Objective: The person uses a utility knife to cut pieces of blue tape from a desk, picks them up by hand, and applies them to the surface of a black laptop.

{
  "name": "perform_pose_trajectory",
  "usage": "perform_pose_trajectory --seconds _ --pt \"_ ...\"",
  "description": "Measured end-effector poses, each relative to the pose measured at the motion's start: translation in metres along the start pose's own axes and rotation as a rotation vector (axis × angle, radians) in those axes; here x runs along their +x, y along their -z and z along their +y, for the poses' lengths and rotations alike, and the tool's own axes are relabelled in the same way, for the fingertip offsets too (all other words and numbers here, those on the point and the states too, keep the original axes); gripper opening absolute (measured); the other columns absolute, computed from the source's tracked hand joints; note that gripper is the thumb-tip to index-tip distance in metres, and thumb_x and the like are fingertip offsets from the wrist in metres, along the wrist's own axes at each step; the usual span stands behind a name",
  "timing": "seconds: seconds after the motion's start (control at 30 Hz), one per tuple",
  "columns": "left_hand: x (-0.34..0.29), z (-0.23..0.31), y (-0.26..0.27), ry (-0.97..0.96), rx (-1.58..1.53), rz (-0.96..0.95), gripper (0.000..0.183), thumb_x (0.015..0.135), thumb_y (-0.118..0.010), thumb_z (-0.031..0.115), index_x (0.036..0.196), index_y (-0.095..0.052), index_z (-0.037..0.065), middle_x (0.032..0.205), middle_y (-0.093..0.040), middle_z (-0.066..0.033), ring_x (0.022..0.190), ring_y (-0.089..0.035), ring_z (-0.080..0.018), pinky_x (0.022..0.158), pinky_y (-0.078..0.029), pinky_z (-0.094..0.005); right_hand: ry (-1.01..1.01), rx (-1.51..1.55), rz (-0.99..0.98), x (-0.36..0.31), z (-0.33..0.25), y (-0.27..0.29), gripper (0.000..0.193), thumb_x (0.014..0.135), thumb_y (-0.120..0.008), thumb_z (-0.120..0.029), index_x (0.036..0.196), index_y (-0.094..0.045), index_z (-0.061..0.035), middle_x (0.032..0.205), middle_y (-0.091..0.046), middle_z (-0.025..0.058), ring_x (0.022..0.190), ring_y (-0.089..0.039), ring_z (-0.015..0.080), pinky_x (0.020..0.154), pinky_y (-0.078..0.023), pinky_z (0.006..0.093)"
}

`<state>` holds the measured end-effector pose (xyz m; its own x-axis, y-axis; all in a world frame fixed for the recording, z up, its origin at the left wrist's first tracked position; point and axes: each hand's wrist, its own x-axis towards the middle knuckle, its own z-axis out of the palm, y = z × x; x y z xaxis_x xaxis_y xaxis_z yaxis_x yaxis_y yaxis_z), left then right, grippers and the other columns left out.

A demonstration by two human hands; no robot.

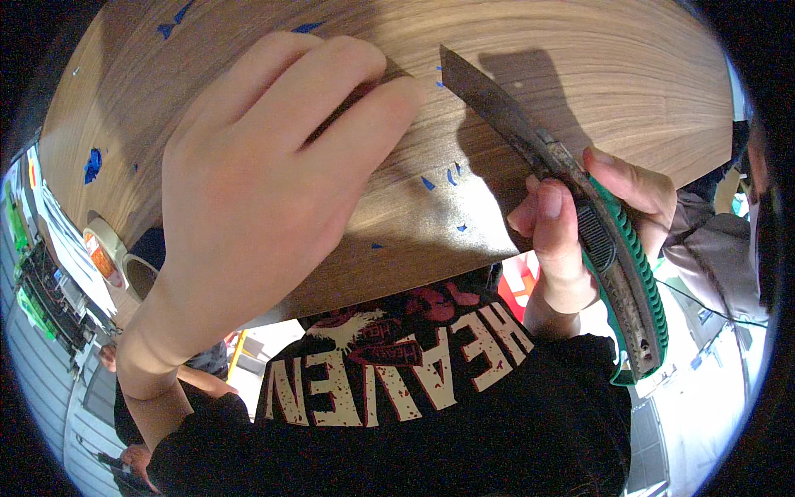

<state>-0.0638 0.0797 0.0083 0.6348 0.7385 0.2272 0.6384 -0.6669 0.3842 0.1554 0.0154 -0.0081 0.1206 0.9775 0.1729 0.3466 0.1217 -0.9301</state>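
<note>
My right hand grips a snap-off utility knife with a green ridged handle, a worn metal body and a black slider. Its long dark blade is out and points up and left, over the wooden board. Thumb and fingers press on the knife from both sides near the slider. To the left, my left hand is over the board with its back toward me and its fingers curled. Its fingertips are hidden, so whatever they may hold does not show. Small blue scraps lie between the two hands.
The wood-grain board has its near edge just in front of my black shirt. More blue scraps are scattered at its left and far side. Rolls of tape stand by the left edge. Another person's arm shows at lower left.
</note>
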Motion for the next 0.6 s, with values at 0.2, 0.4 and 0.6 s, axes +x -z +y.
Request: perform_pose_trajectory --seconds 0.2,0.4,0.6 --pt "0.002 -0.004 -0.003 -0.002 0.013 -0.004 0.029 0.074 -0.064 0.000 0.101 -0.066 0.010 0.094 -0.059 -0.0078 0.087 -0.059 -0.0278 0.074 -0.048 -0.0362 0.101 -0.065 -0.105 0.003 0.006 0.000 0.041 0.076 -0.074 -0.013 0.105 -0.047 -0.0033 0.069 -0.060 0.0121 0.051 -0.055 0.0121 0.052 -0.048 0.0242" --pt "0.001 -0.001 0.000 0.003 0.012 -0.016 0.030 0.074 -0.064 0.000 0.102 -0.066 0.010 0.094 -0.059 -0.0079 0.087 -0.059 -0.0277 0.075 -0.048 -0.0362 0.151 -0.107 -0.088 0.003 0.003 0.003 0.036 0.077 -0.072 -0.007 0.103 -0.048 -0.0035 0.069 -0.060 0.0103 0.051 -0.053 0.0110 0.053 -0.046 0.0233" --pt "0.001 -0.002 0.003 0.027 -0.042 -0.027 0.026 0.075 -0.064 -0.001 0.099 -0.067 0.008 0.095 -0.061 -0.0090 0.088 -0.059 -0.0277 0.076 -0.048 -0.0351 0.147 -0.001 -0.042 0.001 0.005 0.002 0.033 0.077 -0.071 -0.006 0.100 -0.047 -0.0030 0.073 -0.059 0.0091 0.060 -0.054 0.0115 0.063 -0.045 0.0243"
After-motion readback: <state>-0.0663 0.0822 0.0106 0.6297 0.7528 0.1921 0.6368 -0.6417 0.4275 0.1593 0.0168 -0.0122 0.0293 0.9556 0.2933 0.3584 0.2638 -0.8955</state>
